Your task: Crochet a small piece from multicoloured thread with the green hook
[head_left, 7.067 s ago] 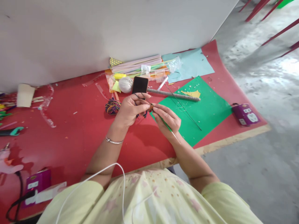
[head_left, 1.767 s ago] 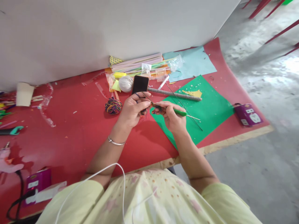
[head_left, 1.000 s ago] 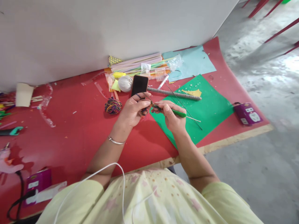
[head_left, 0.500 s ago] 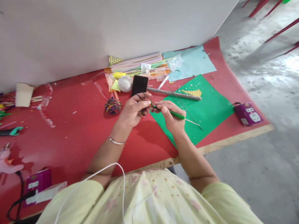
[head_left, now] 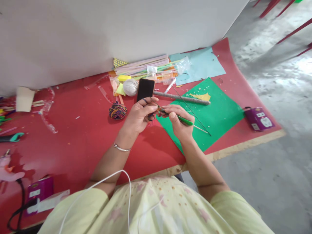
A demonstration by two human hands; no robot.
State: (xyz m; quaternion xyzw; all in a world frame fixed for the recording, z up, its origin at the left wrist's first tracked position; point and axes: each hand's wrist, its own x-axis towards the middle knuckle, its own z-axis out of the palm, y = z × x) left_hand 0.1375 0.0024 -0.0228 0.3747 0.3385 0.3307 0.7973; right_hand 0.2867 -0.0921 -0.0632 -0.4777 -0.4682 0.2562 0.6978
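Observation:
My right hand (head_left: 179, 120) is closed around a crochet hook (head_left: 185, 121) with a green handle; its metal end sticks out to the lower right. Dark multicoloured yarn (head_left: 151, 116) is pinched in my left hand (head_left: 141, 113), with a strand looped over a finger. The tip of the hook meets the yarn between my two hands, and the small piece of work there is mostly hidden by fingers. Just left of my left hand lies a ball of multicoloured yarn (head_left: 118, 110) on the red table (head_left: 97, 136). A black phone (head_left: 145, 89) lies behind that hand.
A green sheet (head_left: 219, 110) with a yellow scrap (head_left: 201, 97) lies at right, and a grey rod (head_left: 182, 97) crosses it. Farther back are a white yarn ball (head_left: 130, 87), straws (head_left: 143, 65) and a blue sheet (head_left: 202, 66). A purple box (head_left: 259, 119) stands at the right edge.
The yarn strand between my hands now runs straighter from the left finger toward the hook. Both hands shift only slightly and keep their grip.

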